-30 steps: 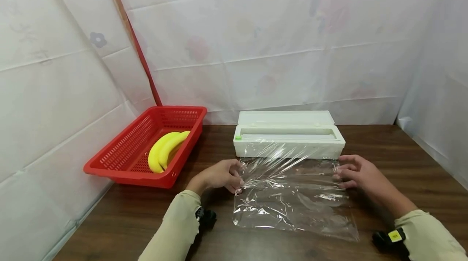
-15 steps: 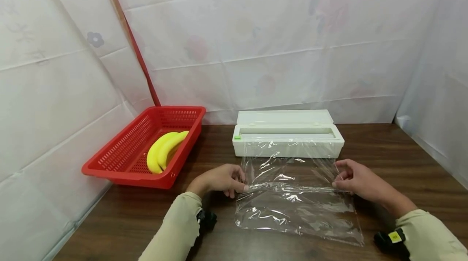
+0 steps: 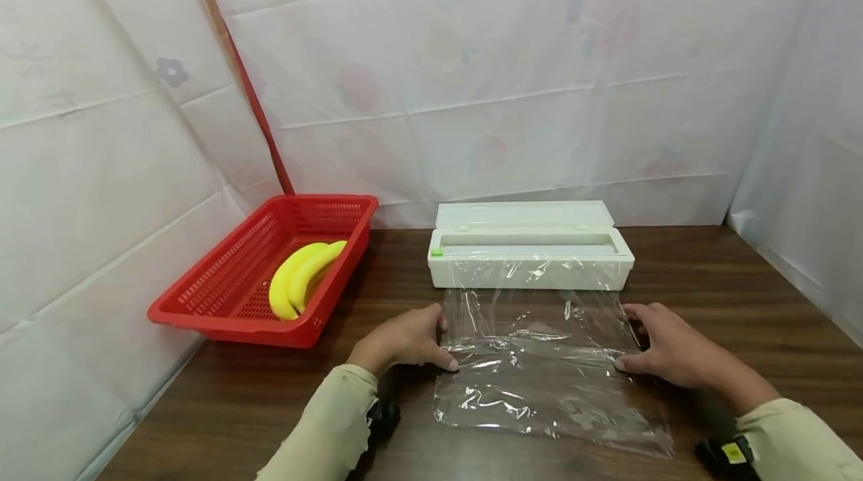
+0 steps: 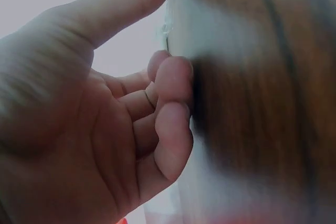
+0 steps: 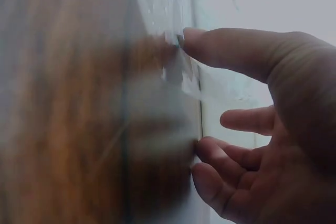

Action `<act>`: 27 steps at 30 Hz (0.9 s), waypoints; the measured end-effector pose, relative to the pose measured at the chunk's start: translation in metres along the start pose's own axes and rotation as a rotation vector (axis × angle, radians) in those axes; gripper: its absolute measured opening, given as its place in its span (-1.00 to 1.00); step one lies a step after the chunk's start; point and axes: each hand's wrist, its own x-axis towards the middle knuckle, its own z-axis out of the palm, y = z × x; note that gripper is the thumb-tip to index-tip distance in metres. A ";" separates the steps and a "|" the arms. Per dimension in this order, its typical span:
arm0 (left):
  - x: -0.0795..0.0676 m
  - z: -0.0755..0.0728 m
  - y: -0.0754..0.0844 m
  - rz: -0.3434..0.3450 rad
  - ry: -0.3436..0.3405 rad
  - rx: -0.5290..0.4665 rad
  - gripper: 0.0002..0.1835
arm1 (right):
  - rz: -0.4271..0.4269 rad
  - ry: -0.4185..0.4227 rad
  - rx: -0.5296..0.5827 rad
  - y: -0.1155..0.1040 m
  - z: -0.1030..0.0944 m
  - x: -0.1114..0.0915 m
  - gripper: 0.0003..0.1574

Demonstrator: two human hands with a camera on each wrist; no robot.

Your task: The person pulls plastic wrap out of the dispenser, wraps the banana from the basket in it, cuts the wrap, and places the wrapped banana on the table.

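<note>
A sheet of clear cling film runs from a white dispenser box toward the front of the table, with a crease across its middle. At its left edge is my left hand, thumb tip on the film near that crease. My right hand is at the opposite edge, its thumb touching the film. In the left wrist view, the thumb reaches out, well apart from the loosely bent fingers. The right wrist view has the thumb against the film and the other fingers spread below it.
To the left stands a red plastic basket with yellow bananas in it. The dispenser's lid is raised at the back, and a small green piece sits on its left end. White sheeting hangs behind the dark wooden table.
Both hands have come slightly nearer along the film's edges. Their thumbs have spread away from the fingers, and the film lies flatter, its front edge a little closer.
</note>
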 end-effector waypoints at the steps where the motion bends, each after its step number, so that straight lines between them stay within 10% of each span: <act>1: 0.000 0.000 0.001 0.000 0.005 0.037 -0.39 | 0.004 0.004 -0.025 0.000 0.000 -0.002 0.23; 27: -0.018 0.004 0.008 0.014 0.054 0.261 -0.34 | -0.078 -0.015 -0.092 0.003 -0.001 -0.009 0.21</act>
